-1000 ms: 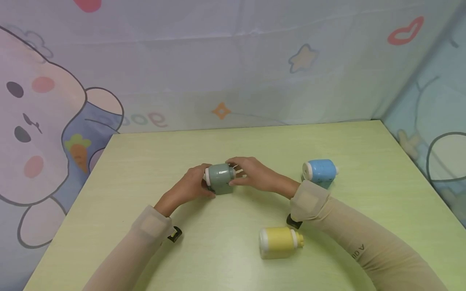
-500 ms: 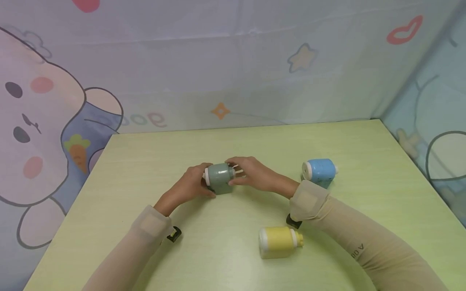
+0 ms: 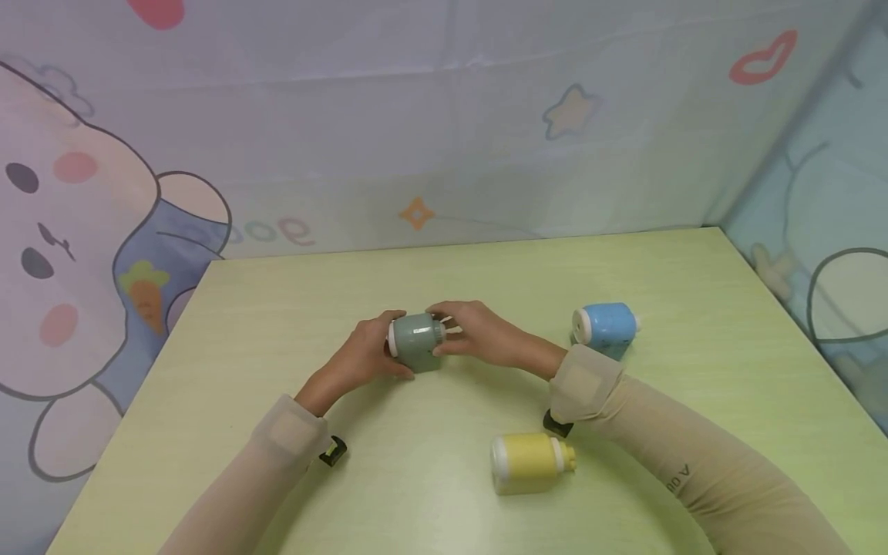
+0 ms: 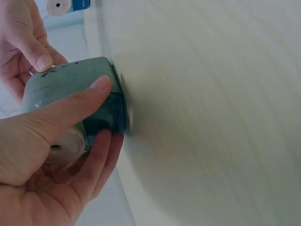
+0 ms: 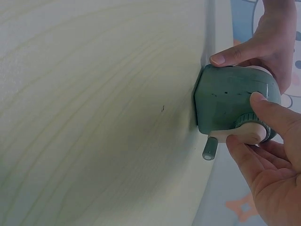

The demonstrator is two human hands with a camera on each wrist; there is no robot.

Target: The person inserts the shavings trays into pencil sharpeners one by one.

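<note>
A green crank pencil sharpener [image 3: 415,333] stands near the middle of the table, between both hands. My left hand [image 3: 363,351] grips its pale round front end, thumb along one side and fingers along the other in the left wrist view. Around the back, my right hand [image 3: 486,333] has its thumb on the body beside the ribbed ring [image 5: 248,118] and its fingertips at the cream crank arm [image 5: 242,133]. The crank's green knob [image 5: 210,149] sticks out free of the fingers. A small dark hole [image 4: 55,147] shows in the sharpener's front disc.
A blue pencil sharpener [image 3: 610,324] lies to the right, beyond the right forearm. Closer to me is a yellow one [image 3: 530,461], left of the right sleeve [image 3: 666,432]. A printed cloth [image 3: 347,139] hangs behind the table [image 3: 277,301].
The head view has shifted a little. Both hands keep their places on the green sharpener, and the blue and yellow ones stay put.
</note>
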